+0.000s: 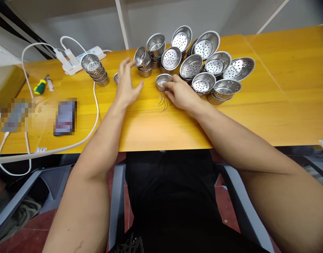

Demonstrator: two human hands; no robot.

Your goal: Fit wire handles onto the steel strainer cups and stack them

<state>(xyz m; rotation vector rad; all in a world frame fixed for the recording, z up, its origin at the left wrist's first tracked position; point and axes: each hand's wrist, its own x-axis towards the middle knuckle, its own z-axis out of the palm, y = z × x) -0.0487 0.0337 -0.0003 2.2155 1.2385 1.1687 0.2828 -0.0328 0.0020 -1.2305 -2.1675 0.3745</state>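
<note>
My right hand (178,92) has its thumb and fingers closed on the rim of a small perforated metal cup (163,81) standing on the wooden table. In front of this cup lie several thin curved wires (163,102). My left hand (127,82) is raised over the table with thumb and fingers apart, holding nothing. Behind it another small cup (115,78) is partly hidden. Just right of its fingertips stands a short stack of cups (143,61).
Many stacked perforated cups (201,82) stand at the back right. At the left are another cup stack (94,68), a power strip (91,54), white cables, a phone (65,117) and a green-yellow screwdriver (40,86). The table (161,137) ends before my lap.
</note>
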